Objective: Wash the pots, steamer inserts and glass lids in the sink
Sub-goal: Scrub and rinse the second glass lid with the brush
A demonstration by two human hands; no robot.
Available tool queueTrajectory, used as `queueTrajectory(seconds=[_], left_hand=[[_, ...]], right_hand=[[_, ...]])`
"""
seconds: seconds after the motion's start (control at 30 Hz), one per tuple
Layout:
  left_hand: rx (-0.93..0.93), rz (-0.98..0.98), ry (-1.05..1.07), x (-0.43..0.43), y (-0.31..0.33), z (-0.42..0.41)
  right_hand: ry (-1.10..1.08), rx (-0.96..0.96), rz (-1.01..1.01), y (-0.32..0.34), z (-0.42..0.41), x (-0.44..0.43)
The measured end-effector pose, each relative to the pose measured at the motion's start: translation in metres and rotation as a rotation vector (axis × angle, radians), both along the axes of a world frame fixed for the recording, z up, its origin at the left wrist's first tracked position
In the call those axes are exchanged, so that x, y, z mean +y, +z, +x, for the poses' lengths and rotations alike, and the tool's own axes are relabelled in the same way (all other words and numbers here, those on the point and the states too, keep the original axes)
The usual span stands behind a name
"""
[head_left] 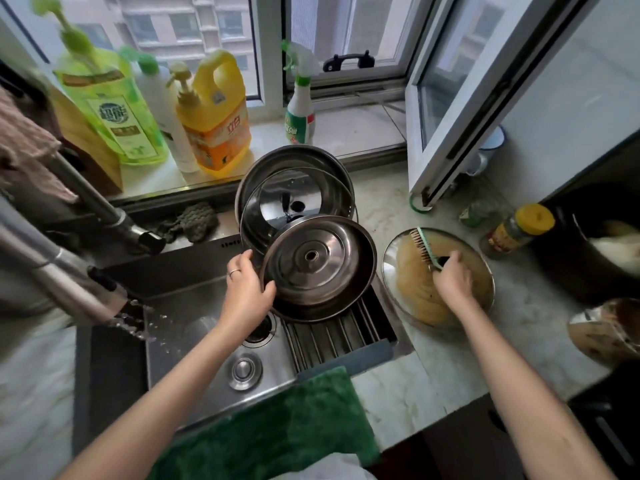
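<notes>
My left hand (247, 289) grips the left rim of a round steel lid or insert (318, 268) that leans on the ridged drain rack (332, 336) at the sink's right side. Behind it a glass lid (294, 195) leans against a steel pot (294, 157). On the counter to the right lies another glass lid (440, 277), upside down, with a tan cloth or sponge inside. My right hand (450, 275) rests on it and holds the handle of a green brush (424, 245). The sink basin (207, 306) is wet.
Two faucet spouts (114, 223) reach in from the left, and the lower one runs water (138, 323). Detergent bottles (214, 116) and a spray bottle (299, 102) line the windowsill. A green towel (277, 427) drapes the front edge. A yellow-capped jar (519, 226) and dark pot (595, 251) stand right.
</notes>
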State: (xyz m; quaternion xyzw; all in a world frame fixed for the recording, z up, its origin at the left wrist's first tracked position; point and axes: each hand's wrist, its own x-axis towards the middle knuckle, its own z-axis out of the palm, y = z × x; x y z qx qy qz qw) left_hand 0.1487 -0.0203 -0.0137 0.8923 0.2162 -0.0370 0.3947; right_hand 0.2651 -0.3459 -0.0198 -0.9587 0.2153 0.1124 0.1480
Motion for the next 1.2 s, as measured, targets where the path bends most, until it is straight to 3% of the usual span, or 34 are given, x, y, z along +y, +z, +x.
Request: queueTrajectory(seconds=[0.1,0.2,0.33,0.47,0.57,0.77,0.93,1.2], left_hand=[[-0.181,0.049,-0.069,-0.009,0.018,-0.018],[-0.351,-0.026,-0.192,-0.020,0.033,-0.039],[-0.236,-0.294,-0.169,-0.024,0.029,-0.061],[0.018,-0.745,0.092,-0.020,0.034,-0.077],[0.061,-0.849,0.150,-0.004,0.052,-0.095],[-0.012,-1.002,0.305,0.047,0.059,-0.150],[-0.153,-1.312,0.272,0.071,0.068,-0.190],[-0.311,-1.512,0.293,0.093,0.063,-0.206]], right_hand=[[-0.004,-0.096,0.035,0.017,-0.034,0.001],[-0.019,-0.192,0.111,0.042,-0.073,0.009],[0.128,-0.262,0.156,0.080,-0.115,0.037],[0.344,-0.242,0.253,0.104,-0.136,0.080],[0.462,-0.192,0.338,0.118,-0.149,0.116],[0.685,-0.111,0.399,0.123,-0.173,0.188],[0.770,-0.052,0.520,0.113,-0.186,0.231],[0.721,0.036,0.696,0.093,-0.185,0.266]])
